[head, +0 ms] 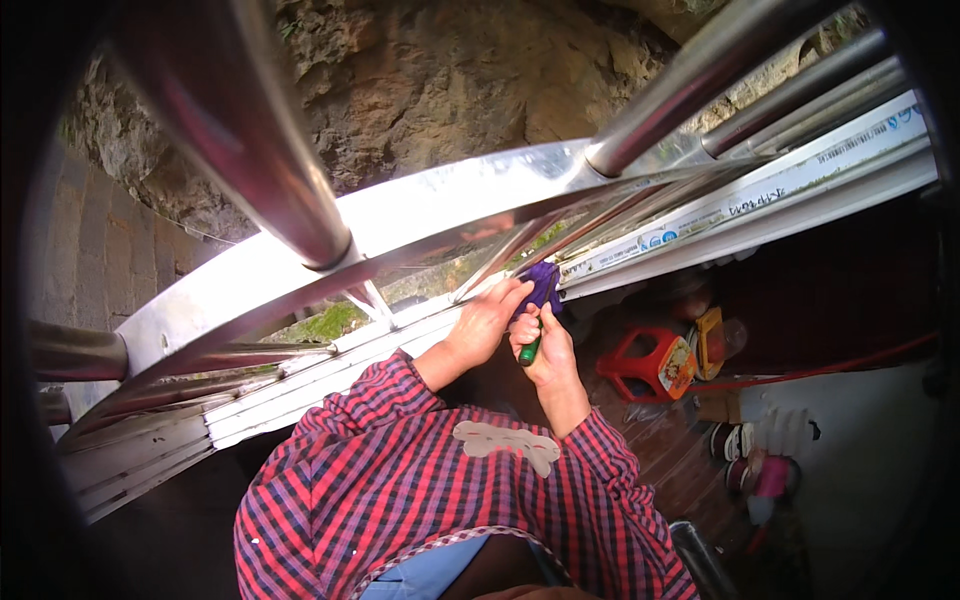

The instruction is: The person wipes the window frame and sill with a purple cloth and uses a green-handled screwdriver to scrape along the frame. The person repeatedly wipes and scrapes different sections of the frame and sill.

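Observation:
My right hand [549,346] grips the green handle [529,352] of a tool whose far end runs into a bunched purple cloth [541,283]. What kind of tool it is cannot be told, as the cloth and fingers cover much of it. Beside it, my left hand [484,319] has its fingers on the cloth's left side, against the white window frame [420,330]. The cloth touches the frame's track, below the metal bars.
Thick metal bars [300,187] and a curved metal rail [465,180] stand just beyond my hands, with a rock face [450,82] outside. On the right, a red plastic stool [626,364] stands on the wooden floor [630,457], with shoes [731,442] farther off.

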A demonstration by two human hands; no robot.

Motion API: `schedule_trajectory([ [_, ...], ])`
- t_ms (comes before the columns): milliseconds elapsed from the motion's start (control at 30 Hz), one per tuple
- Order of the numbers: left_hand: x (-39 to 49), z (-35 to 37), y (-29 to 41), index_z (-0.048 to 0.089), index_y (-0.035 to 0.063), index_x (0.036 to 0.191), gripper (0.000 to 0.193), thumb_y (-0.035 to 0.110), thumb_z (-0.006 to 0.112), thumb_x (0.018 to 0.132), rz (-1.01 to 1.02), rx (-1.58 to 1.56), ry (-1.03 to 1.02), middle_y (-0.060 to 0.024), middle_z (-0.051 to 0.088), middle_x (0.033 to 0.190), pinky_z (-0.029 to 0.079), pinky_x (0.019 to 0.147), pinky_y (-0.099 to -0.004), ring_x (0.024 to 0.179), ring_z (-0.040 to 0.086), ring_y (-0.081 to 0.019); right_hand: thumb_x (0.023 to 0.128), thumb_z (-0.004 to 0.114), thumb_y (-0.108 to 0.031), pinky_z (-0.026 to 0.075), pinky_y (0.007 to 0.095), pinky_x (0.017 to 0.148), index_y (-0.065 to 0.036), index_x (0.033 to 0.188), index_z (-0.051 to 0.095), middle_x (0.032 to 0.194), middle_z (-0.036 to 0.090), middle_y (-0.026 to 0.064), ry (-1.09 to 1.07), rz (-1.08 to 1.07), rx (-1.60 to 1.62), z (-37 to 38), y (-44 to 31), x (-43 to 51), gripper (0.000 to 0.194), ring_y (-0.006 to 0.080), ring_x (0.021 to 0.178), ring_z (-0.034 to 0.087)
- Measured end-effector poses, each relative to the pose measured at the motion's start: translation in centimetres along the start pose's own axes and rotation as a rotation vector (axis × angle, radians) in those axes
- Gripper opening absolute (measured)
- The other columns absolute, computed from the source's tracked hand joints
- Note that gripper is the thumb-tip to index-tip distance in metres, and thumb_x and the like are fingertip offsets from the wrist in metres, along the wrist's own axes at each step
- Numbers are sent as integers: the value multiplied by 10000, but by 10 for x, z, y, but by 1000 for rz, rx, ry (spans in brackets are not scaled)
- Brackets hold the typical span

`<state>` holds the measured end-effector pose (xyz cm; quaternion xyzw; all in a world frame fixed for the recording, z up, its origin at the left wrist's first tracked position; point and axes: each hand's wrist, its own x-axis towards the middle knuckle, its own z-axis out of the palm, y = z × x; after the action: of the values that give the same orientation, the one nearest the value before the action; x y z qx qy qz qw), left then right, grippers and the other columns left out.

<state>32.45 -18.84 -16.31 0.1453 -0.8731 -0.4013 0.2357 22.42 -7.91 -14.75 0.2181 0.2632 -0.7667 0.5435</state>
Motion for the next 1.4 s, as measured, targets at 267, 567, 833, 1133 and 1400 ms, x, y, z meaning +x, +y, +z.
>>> schedule_trajectory([
  [267,-26,-18,36,586,-23,1342,557,-18,648,789,142,-306,243,-212,607,1275,464,1071,-425,1206,600,-368,1124,432,-318,531,379,803,-90,993,610,951,660,53,-129,-61,-264,-6,-13,9,317,213,852,629],
  [567,6,19,31,567,-5,749,333,146,596,1044,135,-835,344,-81,617,767,498,1006,-429,740,591,-217,1108,506,-301,536,330,734,-47,985,613,870,628,32,-115,-238,-305,-8,0,20,302,157,772,619],
  [833,35,11,51,438,10,599,561,245,552,1095,210,-865,389,-52,475,592,382,562,-341,552,462,-182,1117,506,-269,485,295,661,-58,930,617,844,599,12,-5,-347,-200,38,4,5,303,130,731,576],
  [1133,26,-22,71,377,61,594,567,218,433,1136,86,-1006,560,-37,415,543,417,607,-362,509,390,-162,1122,489,-283,554,314,803,-9,1141,625,1006,662,66,-192,-251,-322,52,21,-28,306,176,921,660],
  [1400,23,-35,79,454,57,605,532,209,513,1112,29,-1016,585,1,465,563,346,507,-286,515,401,-84,896,627,101,557,310,742,35,1216,555,1139,597,184,-206,-1259,-1560,36,33,-65,335,290,1014,649],
])
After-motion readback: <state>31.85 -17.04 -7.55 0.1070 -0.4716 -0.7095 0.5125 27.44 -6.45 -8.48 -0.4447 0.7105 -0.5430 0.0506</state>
